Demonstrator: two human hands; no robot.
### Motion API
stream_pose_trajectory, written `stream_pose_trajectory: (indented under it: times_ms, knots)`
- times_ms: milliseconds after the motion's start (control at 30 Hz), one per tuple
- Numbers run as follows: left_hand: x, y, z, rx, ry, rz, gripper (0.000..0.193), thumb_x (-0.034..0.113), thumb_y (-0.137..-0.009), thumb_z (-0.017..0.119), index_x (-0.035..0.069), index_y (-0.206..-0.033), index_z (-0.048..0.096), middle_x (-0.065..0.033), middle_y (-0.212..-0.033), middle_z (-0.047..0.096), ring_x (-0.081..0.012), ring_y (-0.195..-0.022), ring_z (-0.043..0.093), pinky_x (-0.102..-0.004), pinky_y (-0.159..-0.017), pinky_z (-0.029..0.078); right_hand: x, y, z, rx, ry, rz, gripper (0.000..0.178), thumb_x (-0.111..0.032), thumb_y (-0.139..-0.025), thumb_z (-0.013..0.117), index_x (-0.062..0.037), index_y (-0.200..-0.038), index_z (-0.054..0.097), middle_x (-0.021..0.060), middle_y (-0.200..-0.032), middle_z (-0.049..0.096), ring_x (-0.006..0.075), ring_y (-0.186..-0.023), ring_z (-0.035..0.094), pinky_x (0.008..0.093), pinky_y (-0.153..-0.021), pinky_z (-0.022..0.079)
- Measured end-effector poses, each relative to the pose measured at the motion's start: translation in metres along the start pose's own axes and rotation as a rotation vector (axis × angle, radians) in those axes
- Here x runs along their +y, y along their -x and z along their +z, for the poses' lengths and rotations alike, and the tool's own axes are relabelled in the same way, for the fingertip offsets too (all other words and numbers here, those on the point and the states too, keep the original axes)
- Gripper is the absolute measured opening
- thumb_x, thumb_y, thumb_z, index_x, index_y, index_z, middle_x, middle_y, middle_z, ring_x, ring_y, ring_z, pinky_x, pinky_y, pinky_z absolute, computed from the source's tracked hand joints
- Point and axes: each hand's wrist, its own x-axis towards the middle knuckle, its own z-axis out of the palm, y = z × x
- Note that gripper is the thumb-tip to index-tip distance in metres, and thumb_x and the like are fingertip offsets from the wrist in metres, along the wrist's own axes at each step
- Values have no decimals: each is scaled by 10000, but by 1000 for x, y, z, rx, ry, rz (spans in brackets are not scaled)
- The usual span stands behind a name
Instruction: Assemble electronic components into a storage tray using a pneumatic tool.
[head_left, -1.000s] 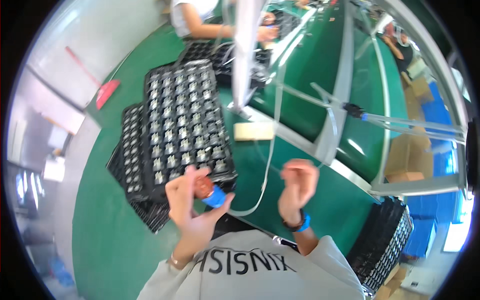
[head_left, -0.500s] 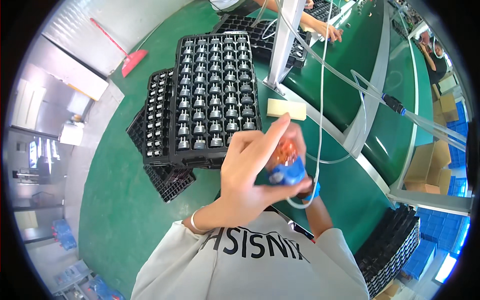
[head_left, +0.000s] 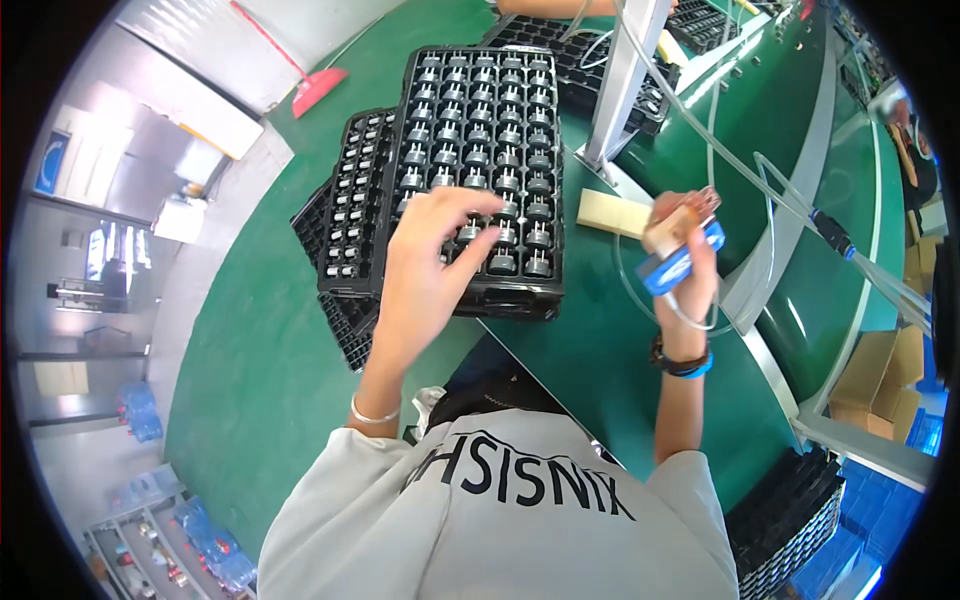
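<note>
So the left hand [head_left: 420, 265] is hovering at the near end of a big black tray [head_left: 500, 303], thumb and pointer finger spread apart in a loose pinch, with gray metal plugs [head_left: 503, 262] right around the fingertips. Can't really tell if it's touching one, but the plugs there look seated in their pockets, pins up. The right hand [head_left: 700, 270] is off to the side over the green table [head_left: 560, 362], fingers wrapped around a blue-and-orange gadget [head_left: 664, 275], so that thing's clearly up in the air and not sitting on anything. Its blue part sticks out on both sides of the grip, orange end up top. A thin clear hose [head_left: 714, 150] loops down by that wrist, just above a blue wristband [head_left: 690, 370]. There's a cream block [head_left: 612, 214] on the table between the tray and the right hand. A smaller black tray [head_left: 345, 282] with little metal bits pokes out on the left, partly under the big one. Someone else's forearm [head_left: 560, 8] shows at the top edge, and a red dustpan [head_left: 320, 92] sits on the green floor.
</note>
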Motion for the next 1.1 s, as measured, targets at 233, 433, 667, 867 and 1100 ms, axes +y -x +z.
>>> stream_pose_trajectory:
  times_ms: [233, 433, 667, 867, 1100]
  knots:
    - [-28, -2, 11, -489, -234, 128, 170, 85, -675, 684, 50, -825, 613, -54, -799, 548, -211, -797, 521, -316, -733, 434, -9, 3, -14, 57, 58, 51, 459, -301, -758, 636, -84, -1111, 439, 58, -998, 489, 114, -819, 505, 215, -663, 412]
    - [-35, -8, 10, -582, -188, 107, 153, 56, -707, 650, 27, -840, 580, -79, -813, 520, -238, -799, 520, -333, -710, 434, -11, 6, -14, 27, 55, 62, 475, -366, -774, 609, -84, -1115, 436, 62, -985, 495, 117, -812, 515, 207, -647, 415]
    - [-32, 0, 5, -508, 4, 4, 157, 54, -815, 553, 33, -962, 502, -84, -1038, 524, -207, -954, 541, -302, -808, 440, -10, 5, -10, 114, -100, 106, 421, -394, -813, 546, -73, -1074, 467, 63, -955, 515, 117, -751, 526, 211, -593, 416]
    - [-6, 18, 29, -481, 1175, -397, 169, 153, -901, 459, 40, -1026, 470, -135, -1037, 534, -146, -914, 510, -269, -756, 409, -10, 11, -6, -10, 49, 168, 356, -297, -779, 582, -70, -1033, 477, 50, -977, 488, 125, -860, 505, 230, -717, 409]
    - [9, 37, 57, -181, 1003, -250, 389, 76, -678, 709, -36, -1013, 549, -112, -989, 592, -203, -891, 594, -300, -776, 479, 1, 22, 7, -212, -686, 364, 273, -124, -801, 602, -92, -1037, 470, 27, -924, 525, 113, -849, 530, 270, -783, 429]
